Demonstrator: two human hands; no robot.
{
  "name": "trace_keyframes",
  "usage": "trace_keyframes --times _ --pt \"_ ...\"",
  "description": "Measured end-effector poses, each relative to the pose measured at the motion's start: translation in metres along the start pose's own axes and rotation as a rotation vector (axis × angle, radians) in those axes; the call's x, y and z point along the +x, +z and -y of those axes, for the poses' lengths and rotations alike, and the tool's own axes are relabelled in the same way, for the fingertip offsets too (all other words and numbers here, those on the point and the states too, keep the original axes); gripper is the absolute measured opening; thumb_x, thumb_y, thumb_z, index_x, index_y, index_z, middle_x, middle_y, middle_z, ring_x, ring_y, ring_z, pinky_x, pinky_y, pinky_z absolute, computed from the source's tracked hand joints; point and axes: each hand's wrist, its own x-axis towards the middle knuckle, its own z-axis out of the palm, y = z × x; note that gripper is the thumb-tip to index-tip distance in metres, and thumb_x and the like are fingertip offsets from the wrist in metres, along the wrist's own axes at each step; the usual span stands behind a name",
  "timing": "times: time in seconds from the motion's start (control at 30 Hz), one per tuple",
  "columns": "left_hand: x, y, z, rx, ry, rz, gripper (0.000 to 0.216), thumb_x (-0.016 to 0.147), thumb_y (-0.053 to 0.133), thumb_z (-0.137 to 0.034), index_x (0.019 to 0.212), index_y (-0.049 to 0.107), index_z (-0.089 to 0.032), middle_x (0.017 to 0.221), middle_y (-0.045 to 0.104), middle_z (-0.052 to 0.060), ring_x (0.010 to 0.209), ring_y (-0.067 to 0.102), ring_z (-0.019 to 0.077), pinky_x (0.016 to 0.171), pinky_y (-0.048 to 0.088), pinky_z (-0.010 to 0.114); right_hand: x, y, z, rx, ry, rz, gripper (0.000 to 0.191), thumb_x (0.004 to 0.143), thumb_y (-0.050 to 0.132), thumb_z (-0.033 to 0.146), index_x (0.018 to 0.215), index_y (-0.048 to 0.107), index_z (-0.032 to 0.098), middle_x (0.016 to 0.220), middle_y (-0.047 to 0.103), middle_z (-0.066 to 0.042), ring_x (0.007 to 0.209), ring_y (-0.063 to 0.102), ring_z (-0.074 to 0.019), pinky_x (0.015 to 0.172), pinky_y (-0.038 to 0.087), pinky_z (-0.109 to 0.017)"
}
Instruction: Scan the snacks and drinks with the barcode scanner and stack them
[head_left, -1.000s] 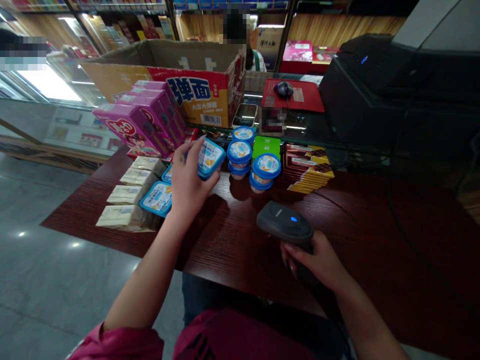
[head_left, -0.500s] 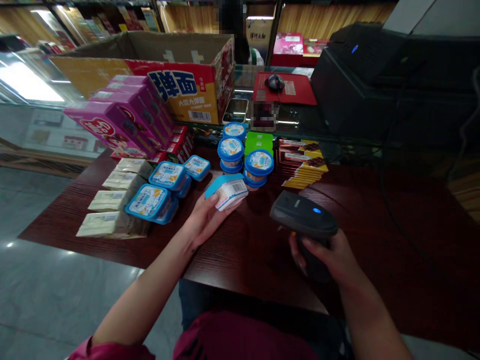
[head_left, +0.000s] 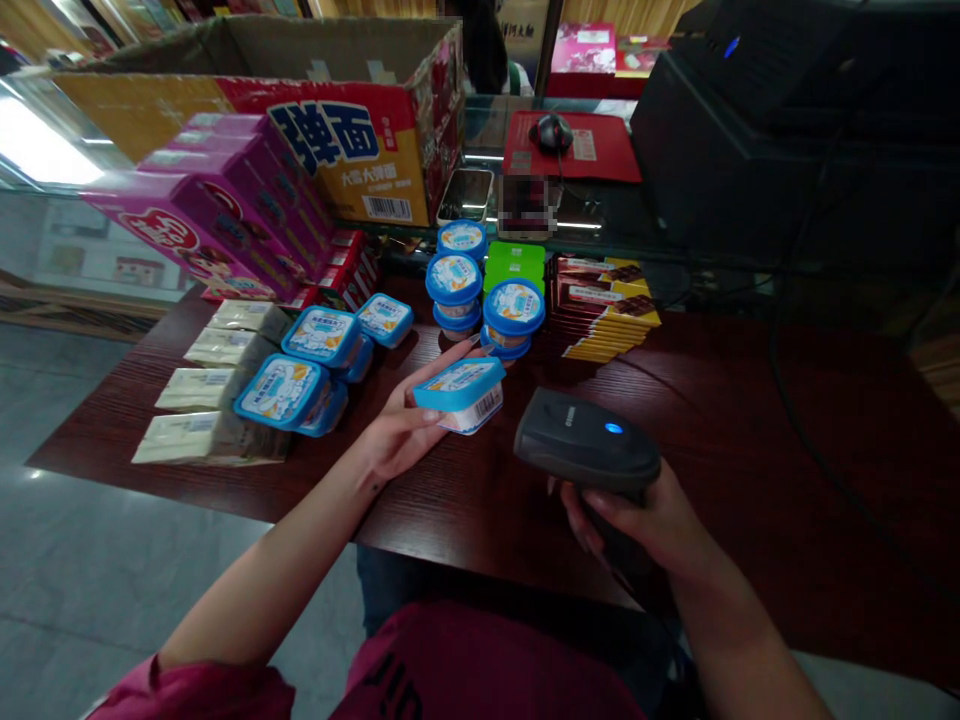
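Over the middle of the table (head_left: 442, 500), holds a blue-lidded tub (head_left: 460, 388) in the left hand (head_left: 397, 430), tilted, with its barcode side turned toward the right. Pinches it between the thumb on the near side and the fingers stretched along the far side, close to the stacked round cups (head_left: 514, 306). On the right, grips a black scanner (head_left: 585, 440) by the handle in the right hand (head_left: 641, 520), fingers curled round it, nose pointing left toward the tub but apart from it. Cannot tell how the fingers hidden beneath it lie.

On the left of the table, square tubs (head_left: 322, 336) with blue lids, some stacked, beside a column of cream packs (head_left: 199, 388). Farther off, purple boxes (head_left: 225, 200) leaning before an open carton (head_left: 375, 150). Right of the round cups, green packs (head_left: 515, 262) and an overlapping row of chocolate bars (head_left: 604, 312). At the far side, a mouse (head_left: 551, 133) on a red mat (head_left: 611, 155).
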Motion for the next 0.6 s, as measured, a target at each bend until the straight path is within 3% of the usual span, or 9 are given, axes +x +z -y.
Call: trace_keyframes --times 0.2,0.47,0.6 --pt "0.001 -0.001 0.000 0.091 0.054 -0.062 0.099 0.072 0.086 -0.059 0.159 0.053 -0.024 0.170 0.047 0.015 0.159 0.043 0.0416 0.125 0.046 0.059 0.001 0.002 0.007 0.028 0.006 -0.005 0.046 0.088 0.083 0.061 0.088 0.077 0.015 0.058 0.069 -0.004 0.038 0.058 -0.0141 0.037 0.049 -0.025" --pt "-0.002 -0.006 -0.002 0.097 0.068 -0.041 0.099 0.076 0.088 -0.054 0.162 0.050 -0.024 0.168 0.050 0.017 0.155 0.049 0.0415 0.124 0.048 0.056 0.002 0.000 0.001 -0.006 -0.012 -0.009 0.052 0.085 0.083 0.065 0.076 0.074 0.014 0.061 0.070 -0.006 0.039 0.055 -0.0120 0.039 0.051 -0.025" --pt "-0.006 -0.022 0.000 0.401 0.220 -0.183 0.095 0.075 0.094 -0.043 0.158 0.053 -0.025 0.167 0.051 0.017 0.152 0.052 0.0394 0.125 0.046 0.054 0.004 -0.001 0.002 -0.015 -0.020 -0.009 0.053 0.085 0.082 0.066 0.073 0.073 0.015 0.061 0.070 -0.006 0.039 0.055 -0.0122 0.037 0.048 -0.024"
